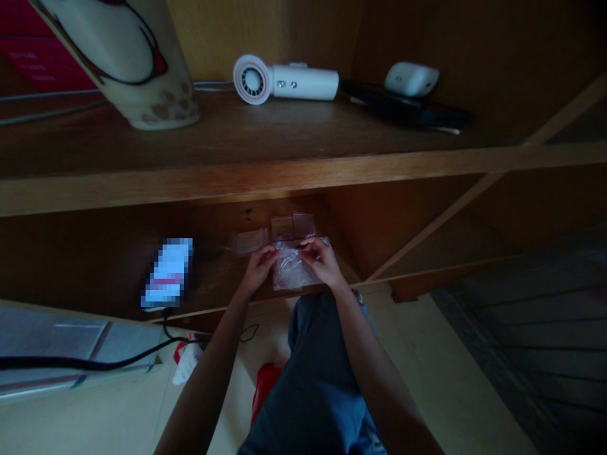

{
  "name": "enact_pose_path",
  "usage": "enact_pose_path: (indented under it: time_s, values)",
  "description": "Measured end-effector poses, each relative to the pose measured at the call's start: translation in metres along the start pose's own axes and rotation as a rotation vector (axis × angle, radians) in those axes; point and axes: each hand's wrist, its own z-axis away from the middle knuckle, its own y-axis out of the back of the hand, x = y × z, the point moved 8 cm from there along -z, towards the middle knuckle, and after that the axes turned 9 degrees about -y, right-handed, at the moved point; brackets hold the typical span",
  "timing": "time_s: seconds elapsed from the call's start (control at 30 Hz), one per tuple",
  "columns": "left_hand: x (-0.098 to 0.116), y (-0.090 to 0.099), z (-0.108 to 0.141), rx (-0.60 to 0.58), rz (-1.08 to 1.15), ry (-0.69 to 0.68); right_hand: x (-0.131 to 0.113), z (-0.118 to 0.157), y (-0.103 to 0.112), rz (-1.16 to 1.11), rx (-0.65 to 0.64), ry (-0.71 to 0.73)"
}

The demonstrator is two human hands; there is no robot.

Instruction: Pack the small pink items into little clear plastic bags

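On the lower wooden shelf, a clear plastic bag [294, 272] lies beneath and between both hands. My left hand [260, 264] pinches at the bag's left side, fingers closed. At its upper right, my right hand [321, 258] is closed, with thumb and fingertips together on the clear plastic. Whether a smaller piece is held between the hands is too dim to tell. Small clear bags lie just behind: one [250, 241] to the left, one [281, 227] in the middle and one [304, 224] to the right.
A lit phone [168, 273] with a black cable [118, 363] lies left on the lower shelf [208, 284]. The upper shelf [265, 136] holds a large cup [161, 95], a white handheld fan [303, 83], a white case [411, 79] and a dark flat object [417, 114].
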Motion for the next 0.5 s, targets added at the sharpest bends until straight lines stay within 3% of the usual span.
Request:
enact_pose_path:
  time_s: [0.5]
  values:
    - [0.001, -0.006, 0.002, -0.041, 0.027, 0.020, 0.006, 0.000, -0.011, -0.043, -0.076, 0.019]
